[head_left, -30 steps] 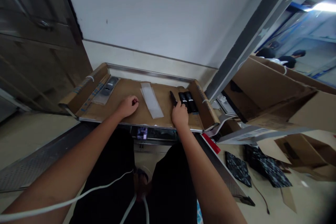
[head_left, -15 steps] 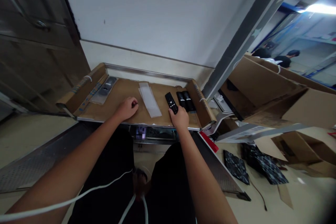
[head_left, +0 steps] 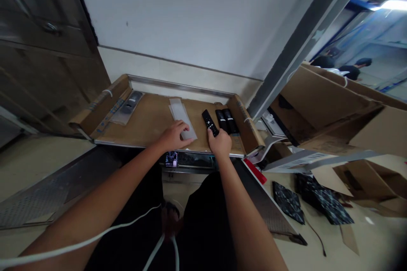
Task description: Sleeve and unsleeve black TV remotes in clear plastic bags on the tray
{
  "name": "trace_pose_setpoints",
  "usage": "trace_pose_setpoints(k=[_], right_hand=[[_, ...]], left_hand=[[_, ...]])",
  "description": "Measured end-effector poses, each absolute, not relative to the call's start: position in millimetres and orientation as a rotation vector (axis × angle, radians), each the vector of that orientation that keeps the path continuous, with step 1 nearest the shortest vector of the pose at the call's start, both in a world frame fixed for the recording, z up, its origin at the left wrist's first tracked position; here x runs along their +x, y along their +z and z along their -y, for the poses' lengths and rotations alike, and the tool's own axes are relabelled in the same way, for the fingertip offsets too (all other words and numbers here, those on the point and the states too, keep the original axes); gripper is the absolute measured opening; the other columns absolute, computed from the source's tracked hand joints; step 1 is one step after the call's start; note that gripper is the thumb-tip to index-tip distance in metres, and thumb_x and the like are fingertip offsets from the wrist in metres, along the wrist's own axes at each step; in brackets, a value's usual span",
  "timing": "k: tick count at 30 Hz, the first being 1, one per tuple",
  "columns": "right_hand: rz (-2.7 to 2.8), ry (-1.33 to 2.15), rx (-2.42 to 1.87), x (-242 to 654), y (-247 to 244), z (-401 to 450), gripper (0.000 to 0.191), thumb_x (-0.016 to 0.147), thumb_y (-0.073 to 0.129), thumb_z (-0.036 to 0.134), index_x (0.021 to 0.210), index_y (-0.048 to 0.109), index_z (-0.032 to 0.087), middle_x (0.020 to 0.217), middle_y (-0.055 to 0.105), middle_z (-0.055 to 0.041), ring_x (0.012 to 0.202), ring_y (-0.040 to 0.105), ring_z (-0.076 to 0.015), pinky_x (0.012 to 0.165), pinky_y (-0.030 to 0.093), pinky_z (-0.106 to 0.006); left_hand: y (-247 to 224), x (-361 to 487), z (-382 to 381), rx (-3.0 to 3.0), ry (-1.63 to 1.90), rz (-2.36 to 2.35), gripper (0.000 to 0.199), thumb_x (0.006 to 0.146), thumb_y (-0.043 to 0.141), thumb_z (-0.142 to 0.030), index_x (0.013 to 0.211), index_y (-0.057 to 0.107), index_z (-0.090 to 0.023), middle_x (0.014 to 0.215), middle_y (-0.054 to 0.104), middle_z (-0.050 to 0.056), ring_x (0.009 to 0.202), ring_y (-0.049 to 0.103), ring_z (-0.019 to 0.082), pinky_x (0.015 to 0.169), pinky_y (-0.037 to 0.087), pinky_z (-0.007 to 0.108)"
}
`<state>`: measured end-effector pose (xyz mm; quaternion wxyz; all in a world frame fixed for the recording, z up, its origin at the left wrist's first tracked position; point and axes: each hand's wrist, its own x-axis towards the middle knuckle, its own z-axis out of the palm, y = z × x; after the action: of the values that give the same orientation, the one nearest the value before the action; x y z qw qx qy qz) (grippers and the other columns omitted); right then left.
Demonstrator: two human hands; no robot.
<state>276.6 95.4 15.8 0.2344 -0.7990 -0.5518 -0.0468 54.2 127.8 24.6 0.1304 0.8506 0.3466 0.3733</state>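
Observation:
In the head view, my right hand (head_left: 221, 142) grips the near end of a black remote control (head_left: 208, 120) with white buttons, thumb on top. Thin clear plastic sleeves (head_left: 178, 111) lie stacked at the middle of the cardboard-lined tray (head_left: 146, 112). Over their near end is my left hand (head_left: 174, 136), thumb and fingertips apart in a curve, with its thumb at the sleeve's edge. Two more black remotes (head_left: 226, 120) rest side by side at the right. At the far left of the tray lies a bagged remote (head_left: 130, 102) in clear plastic.
Raised cardboard walls (head_left: 244, 118) bound the tray's sides. Below its front edge sits a lit phone screen (head_left: 171, 159). Open cardboard boxes (head_left: 337, 101) stand at the right, and dark patterned packages (head_left: 321, 199) lie on the floor. A white cable (head_left: 95, 237) crosses my left forearm.
My left hand has moved right, from bare cardboard to the near end of the plastic sleeves, and its fingers have spread. My right hand still holds the remote control, nearly unmoved.

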Motion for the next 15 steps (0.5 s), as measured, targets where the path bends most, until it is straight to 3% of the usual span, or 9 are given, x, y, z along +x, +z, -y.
trace_pose_setpoints(k=[2, 6, 11, 15], right_hand=[[1.507, -0.135, -2.184, 277.1, 15.5, -95.6, 0.042, 0.095, 0.052, 0.052, 0.095, 0.069, 0.013, 0.095, 0.073, -0.0163, 0.087, 0.068, -0.0262, 0.073, 0.042, -0.031], [1.496, -0.125, -2.169, 276.6, 16.7, -95.2, 0.041, 0.094, 0.054, 0.051, 0.096, 0.069, 0.013, 0.096, 0.073, -0.0168, 0.088, 0.067, -0.0261, 0.074, 0.042, -0.031], [1.440, -0.052, -2.138, 276.9, 19.7, -94.1, 0.044, 0.092, 0.055, 0.053, 0.100, 0.071, 0.013, 0.095, 0.074, -0.0177, 0.086, 0.068, -0.0270, 0.074, 0.043, -0.031], [1.298, 0.110, -2.059, 284.3, 21.2, -94.6, 0.052, 0.089, 0.053, 0.064, 0.092, 0.073, 0.016, 0.083, 0.074, -0.0140, 0.076, 0.066, -0.0259, 0.067, 0.042, -0.029]], left_hand=[[21.5, 55.6, -132.3, 2.445, 1.152, -1.076, 0.021, 0.082, 0.068, -0.026, 0.099, 0.057, -0.020, 0.102, 0.059, 0.007, 0.102, 0.055, 0.024, 0.092, 0.047, 0.038], [10.0, 52.1, -149.7, 2.325, 1.133, -1.274, 0.035, 0.073, 0.065, -0.011, 0.107, 0.059, -0.020, 0.112, 0.057, 0.008, 0.109, 0.054, 0.026, 0.098, 0.045, 0.041], [-0.1, 48.4, -169.2, 2.177, 1.034, -1.329, 0.010, 0.081, 0.060, -0.017, 0.089, 0.064, -0.018, 0.093, 0.062, 0.006, 0.089, 0.060, 0.022, 0.086, 0.049, 0.037], [-0.2, 42.2, -176.3, 2.110, 1.051, -1.341, 0.009, 0.084, 0.060, -0.024, 0.085, 0.067, -0.018, 0.086, 0.065, 0.005, 0.080, 0.058, 0.020, 0.076, 0.048, 0.034]])
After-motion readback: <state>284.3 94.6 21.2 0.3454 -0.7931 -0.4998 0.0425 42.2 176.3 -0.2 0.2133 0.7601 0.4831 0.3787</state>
